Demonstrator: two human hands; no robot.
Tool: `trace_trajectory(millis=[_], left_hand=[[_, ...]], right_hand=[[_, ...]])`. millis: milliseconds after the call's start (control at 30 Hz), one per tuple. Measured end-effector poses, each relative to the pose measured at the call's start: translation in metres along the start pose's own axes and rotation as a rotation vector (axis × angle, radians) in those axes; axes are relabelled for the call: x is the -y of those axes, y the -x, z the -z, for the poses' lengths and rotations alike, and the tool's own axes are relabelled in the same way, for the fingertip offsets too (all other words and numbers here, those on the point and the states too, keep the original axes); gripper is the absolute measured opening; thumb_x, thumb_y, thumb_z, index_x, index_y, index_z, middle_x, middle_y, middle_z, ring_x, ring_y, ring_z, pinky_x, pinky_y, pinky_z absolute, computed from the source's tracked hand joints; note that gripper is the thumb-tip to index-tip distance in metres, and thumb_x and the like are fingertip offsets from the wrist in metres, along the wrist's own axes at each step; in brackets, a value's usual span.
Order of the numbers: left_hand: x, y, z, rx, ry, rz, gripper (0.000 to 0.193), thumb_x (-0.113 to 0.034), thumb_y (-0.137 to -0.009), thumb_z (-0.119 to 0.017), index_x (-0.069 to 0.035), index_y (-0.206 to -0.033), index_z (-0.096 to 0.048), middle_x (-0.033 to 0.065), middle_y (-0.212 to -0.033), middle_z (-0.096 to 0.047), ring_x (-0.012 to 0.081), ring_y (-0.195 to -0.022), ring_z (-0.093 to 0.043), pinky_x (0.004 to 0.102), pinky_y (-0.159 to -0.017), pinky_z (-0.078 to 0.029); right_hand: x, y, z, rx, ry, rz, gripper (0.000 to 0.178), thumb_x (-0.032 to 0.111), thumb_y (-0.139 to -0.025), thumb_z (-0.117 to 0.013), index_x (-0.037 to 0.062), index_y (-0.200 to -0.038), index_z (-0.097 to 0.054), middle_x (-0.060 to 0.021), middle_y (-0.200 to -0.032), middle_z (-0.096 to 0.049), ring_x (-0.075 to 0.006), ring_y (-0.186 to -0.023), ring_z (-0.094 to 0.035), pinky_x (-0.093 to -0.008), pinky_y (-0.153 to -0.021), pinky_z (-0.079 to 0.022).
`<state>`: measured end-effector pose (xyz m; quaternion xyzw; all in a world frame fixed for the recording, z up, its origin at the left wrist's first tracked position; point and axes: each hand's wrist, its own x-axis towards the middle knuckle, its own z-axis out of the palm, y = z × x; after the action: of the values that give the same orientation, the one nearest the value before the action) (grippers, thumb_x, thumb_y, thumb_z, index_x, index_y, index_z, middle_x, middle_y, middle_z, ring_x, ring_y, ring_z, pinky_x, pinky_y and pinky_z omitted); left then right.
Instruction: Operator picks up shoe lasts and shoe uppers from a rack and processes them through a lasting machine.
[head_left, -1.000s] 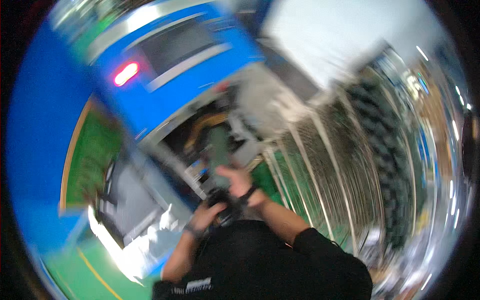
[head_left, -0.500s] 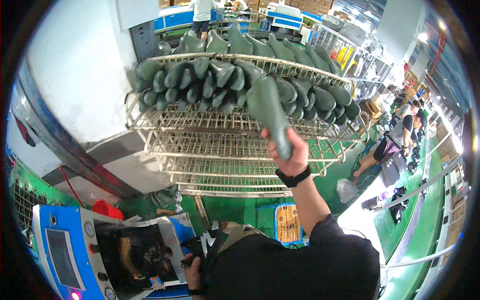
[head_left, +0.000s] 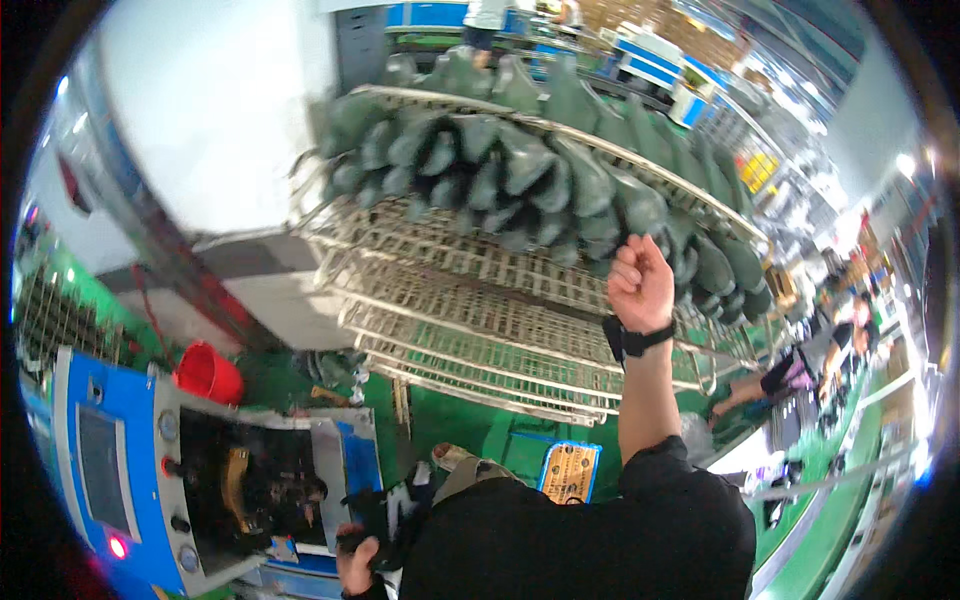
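Dark green shoe lasts [head_left: 530, 165] are packed in rows on the upper part of a cream wire rack [head_left: 450, 285]. Just below the hanging end of one last [head_left: 638, 205], my right hand [head_left: 643, 285] is raised with its fingers curled in, and nothing shows in it. A black band circles that wrist. Low down at the left, my left hand [head_left: 357, 562] grips a black shoe upper [head_left: 385, 515] with white stripes, close to my body. Part of the upper is hidden by my clothes and hand.
A blue and white machine [head_left: 110, 470] with a screen and an open front stands at lower left, near a red bucket [head_left: 210, 373]. A blue crate [head_left: 570, 470] sits on the floor under the rack. Another person [head_left: 835, 350] works beside a bench at right.
The last that my right hand held is out of the hand, at the rack's row. The view has swung, shifting the rack to the right. My left hand keeps the upper.
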<state>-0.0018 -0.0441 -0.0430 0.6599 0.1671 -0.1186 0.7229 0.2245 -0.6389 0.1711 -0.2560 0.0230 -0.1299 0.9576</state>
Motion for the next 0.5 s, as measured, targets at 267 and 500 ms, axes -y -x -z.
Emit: trace_trajectory(millis=[267, 500], left_hand=[[0.122, 0.267, 0.114, -1.027, 0.432, -0.203, 0.041, -0.018, -0.095, -0.071, 0.000, -0.131, -0.062, 0.0100, -0.118, -0.069, 0.0206, -0.110, -0.064, 0.0370, -0.101, -0.050], [0.330, 0.344, 0.127, -1.609, -0.328, 0.752, 0.035, -0.016, -0.074, -0.076, 0.003, -0.104, -0.076, 0.0211, -0.110, -0.074, 0.0426, -0.107, -0.068, 0.0481, -0.099, -0.054]], right_hand=[[-0.302, 0.082, -0.100, 0.189, 0.718, -0.459, 0.023, 0.017, -0.105, -0.063, 0.0003, -0.120, -0.065, -0.0071, -0.091, -0.068, -0.0158, -0.072, -0.060, -0.0289, -0.063, -0.046], [-0.495, 0.244, -0.231, 1.311, 1.010, -0.001, 0.025, 0.005, -0.103, -0.061, -0.0063, -0.124, -0.069, -0.0118, -0.115, -0.076, -0.0218, -0.104, -0.071, -0.0336, -0.092, -0.056]])
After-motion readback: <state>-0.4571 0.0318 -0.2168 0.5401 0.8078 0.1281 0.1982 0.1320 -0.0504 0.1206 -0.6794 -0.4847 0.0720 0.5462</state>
